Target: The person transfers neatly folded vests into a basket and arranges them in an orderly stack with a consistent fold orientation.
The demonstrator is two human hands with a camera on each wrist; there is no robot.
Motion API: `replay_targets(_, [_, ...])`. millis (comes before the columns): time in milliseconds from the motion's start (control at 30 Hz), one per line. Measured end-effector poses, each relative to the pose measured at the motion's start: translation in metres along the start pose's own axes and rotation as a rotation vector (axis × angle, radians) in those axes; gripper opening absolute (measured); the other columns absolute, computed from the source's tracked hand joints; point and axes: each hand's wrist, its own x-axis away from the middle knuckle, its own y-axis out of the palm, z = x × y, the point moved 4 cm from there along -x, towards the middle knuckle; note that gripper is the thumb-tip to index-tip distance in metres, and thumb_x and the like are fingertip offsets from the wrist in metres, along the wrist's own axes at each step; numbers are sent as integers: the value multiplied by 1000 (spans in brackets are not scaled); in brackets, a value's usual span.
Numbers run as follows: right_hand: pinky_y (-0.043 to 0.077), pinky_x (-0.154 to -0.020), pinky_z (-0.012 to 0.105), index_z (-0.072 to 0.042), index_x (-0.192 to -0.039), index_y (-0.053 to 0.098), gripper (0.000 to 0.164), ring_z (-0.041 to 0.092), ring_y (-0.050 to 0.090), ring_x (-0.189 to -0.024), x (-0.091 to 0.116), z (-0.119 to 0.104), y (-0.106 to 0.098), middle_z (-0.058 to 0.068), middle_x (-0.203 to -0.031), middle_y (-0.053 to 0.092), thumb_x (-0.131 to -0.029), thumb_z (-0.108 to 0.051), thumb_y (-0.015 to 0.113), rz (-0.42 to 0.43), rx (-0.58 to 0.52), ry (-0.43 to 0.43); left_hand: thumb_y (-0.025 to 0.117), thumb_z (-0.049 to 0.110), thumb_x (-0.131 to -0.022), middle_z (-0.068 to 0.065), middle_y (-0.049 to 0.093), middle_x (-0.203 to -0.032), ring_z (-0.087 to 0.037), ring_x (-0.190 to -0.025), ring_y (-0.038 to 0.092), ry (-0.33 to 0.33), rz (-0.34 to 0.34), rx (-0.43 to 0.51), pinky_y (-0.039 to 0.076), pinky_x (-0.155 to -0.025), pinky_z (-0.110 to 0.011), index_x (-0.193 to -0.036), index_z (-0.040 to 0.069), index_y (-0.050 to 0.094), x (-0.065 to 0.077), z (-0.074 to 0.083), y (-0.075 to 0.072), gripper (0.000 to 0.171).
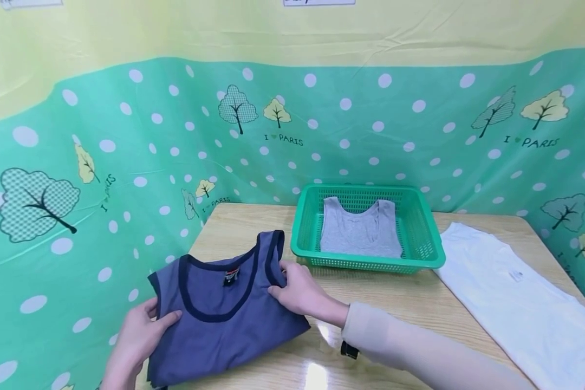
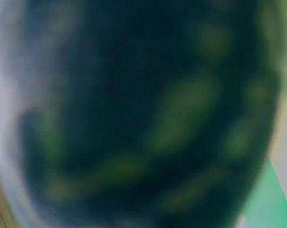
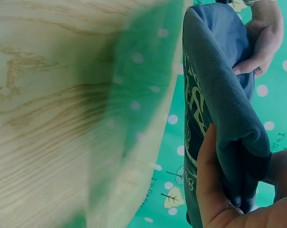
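Observation:
Both hands hold a folded navy tank top (image 1: 224, 338) with dark trim and a neck label, lifted and tilted over the table's left side. My left hand (image 1: 138, 333) pinches its left edge, thumb on the front. At the opposite shoulder, my right hand (image 1: 302, 290) grips the cloth by the armhole. The right wrist view shows the folded layers of the tank top (image 3: 229, 90) edge-on, light print on its underside, between the thumb and fingers of the right hand (image 3: 212, 194). Dark printed cloth of the tank top (image 2: 134, 104) fills the left wrist view, blurred.
A green plastic basket (image 1: 370, 263) stands at the back of the wooden table (image 1: 395, 292), with a grey tank top (image 1: 361, 235) folded inside. To its right lies a white shirt (image 1: 521, 303). A green polka-dot curtain (image 1: 351, 146) encloses the back and sides.

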Motion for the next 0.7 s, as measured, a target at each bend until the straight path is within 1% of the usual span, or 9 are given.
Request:
replay_targets(133, [54, -72, 36, -5, -115, 68, 26, 16, 62, -80, -1, 2, -7, 4, -94, 67, -94, -15, 79, 14, 9, 0, 71, 22, -100, -34, 63, -133, -42, -111, 68, 28, 31, 6, 59, -86, -44, -144, -12, 52, 1, 9, -1, 58])
replay_targets(200, [53, -70, 35, -5, -116, 69, 27, 15, 61, -79, -2, 2, -12, 3, -93, 67, -94, -15, 78, 23, 12, 1, 71, 22, -100, -34, 63, -133, -41, -111, 68, 42, 42, 14, 59, -85, -43, -143, -11, 53, 0, 14, -1, 57])
replay_targets(267, [52, -68, 35, -5, -115, 68, 25, 15, 60, -78, -3, 3, -16, 3, -91, 66, -94, -15, 78, 28, 11, 4, 70, 23, -101, -34, 61, -137, -43, -113, 67, 47, 44, 23, 59, -87, -45, -145, -11, 51, 0, 19, 0, 59])
replay_targets(367, [52, -69, 35, -6, -113, 68, 24, 16, 61, -81, -4, 4, -22, 4, -95, 67, -94, -16, 78, 41, 14, 4, 69, 23, -102, -35, 58, -140, -44, -116, 66, 63, 49, 25, 58, -90, -48, -148, -11, 48, -2, 28, 2, 61])
replay_targets(400, [52, -70, 35, -6, -114, 68, 24, 16, 62, -83, -4, 5, -24, 5, -98, 68, -94, -16, 78, 47, 15, 4, 69, 23, -102, -35, 57, -141, -44, -117, 66, 70, 50, 32, 58, -91, -47, -148, -11, 47, -3, 32, 3, 61])
replay_targets(500, [52, -70, 36, -6, -114, 67, 24, 17, 62, -81, -5, 6, -30, 5, -98, 68, -95, -18, 77, 57, 16, 15, 69, 21, -102, -33, 59, -139, -41, -115, 67, 99, 68, 44, 58, -86, -38, -147, -12, 49, -5, 41, 4, 60])
replay_targets(600, [49, -65, 35, -6, -113, 66, 23, 16, 58, -71, -6, 8, -35, 5, -91, 66, -96, -18, 76, 56, -2, 29, 70, 19, -101, -33, 60, -138, -39, -113, 68, 124, 80, 56, 56, -80, -27, -147, -12, 50, -7, 49, 5, 59])
replay_targets(667, [47, -62, 34, -6, -111, 66, 21, 16, 55, -65, -6, 8, -39, 6, -85, 64, -97, -17, 75, 50, -19, 35, 71, 18, -101, -32, 62, -136, -37, -109, 69, 138, 86, 60, 54, -76, -23, -145, -11, 52, -8, 53, 6, 56])
replay_targets(700, [47, -63, 33, -6, -113, 66, 21, 14, 55, -66, -6, 8, -41, 5, -87, 65, -97, -17, 75, 54, -23, 35, 71, 18, -101, -32, 63, -135, -36, -108, 69, 148, 90, 58, 53, -76, -22, -144, -11, 53, -8, 56, 7, 55])
